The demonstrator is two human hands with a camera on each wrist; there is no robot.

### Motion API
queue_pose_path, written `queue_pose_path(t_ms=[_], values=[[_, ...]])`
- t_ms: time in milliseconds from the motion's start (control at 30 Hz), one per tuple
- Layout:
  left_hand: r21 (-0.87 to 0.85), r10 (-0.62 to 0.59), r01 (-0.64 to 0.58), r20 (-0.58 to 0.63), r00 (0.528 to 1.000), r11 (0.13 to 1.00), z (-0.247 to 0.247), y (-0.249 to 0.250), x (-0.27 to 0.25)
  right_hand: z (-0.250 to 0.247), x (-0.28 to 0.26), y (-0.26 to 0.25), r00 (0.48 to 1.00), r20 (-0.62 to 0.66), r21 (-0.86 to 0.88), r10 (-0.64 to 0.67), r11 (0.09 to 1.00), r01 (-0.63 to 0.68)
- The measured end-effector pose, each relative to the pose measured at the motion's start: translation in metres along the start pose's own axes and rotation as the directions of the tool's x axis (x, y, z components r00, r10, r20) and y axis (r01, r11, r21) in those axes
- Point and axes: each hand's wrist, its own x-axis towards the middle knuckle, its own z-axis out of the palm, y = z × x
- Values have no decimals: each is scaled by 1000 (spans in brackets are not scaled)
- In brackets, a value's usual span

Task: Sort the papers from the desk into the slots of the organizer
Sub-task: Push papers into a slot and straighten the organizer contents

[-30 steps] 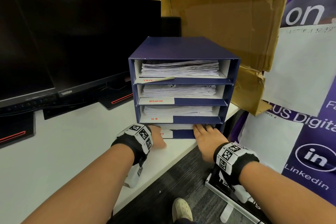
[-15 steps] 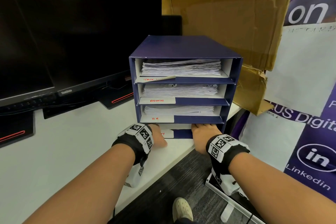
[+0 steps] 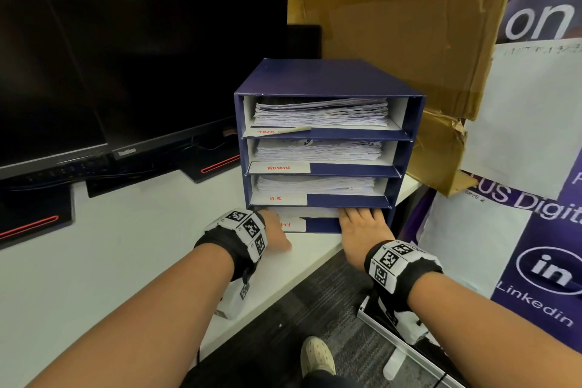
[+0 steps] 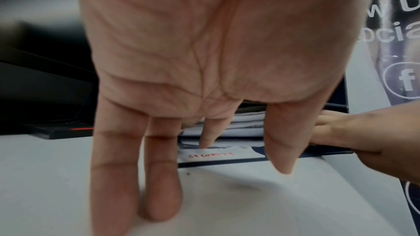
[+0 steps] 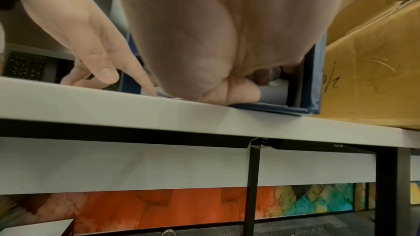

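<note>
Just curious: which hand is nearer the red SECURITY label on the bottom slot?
Left. The left hand rests on the desk just beside the label; the right hand reaches into that slot's far right end.

White desk (image 3: pixel 94 261) with dark monitors (image 3: pixel 126 72), cardboard box (image 3: pixel 393 25) (torn), grey carpet (image 3: pixel 315 309).

My bare forearms end in black fabric wrist straps, each wrapped by a white band printed with square black-and-white coded markers (image 3: pixel 247 230) (image 3: pixel 392 260). A white marker-printed block hangs under each wrist. One pale perforated clog (image 3: pixel 316 357) shows below.
</note>
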Motion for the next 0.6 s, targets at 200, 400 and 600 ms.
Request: queue_pose_path(t_ms=[200,400,600], values=[[16,68,-68,-23,997,998,-3,-2,-28,-7,-36,-2,999,18,-22,-28,999,28],[-6,37,-40,-284,958,999,1,-11,-53,-13,-75,-3,994,61,9,-92,996,91],[69,93,-77,-281,955,995,7,-3,-63,-28,-105,-4,987,47,22,-155,988,154]])
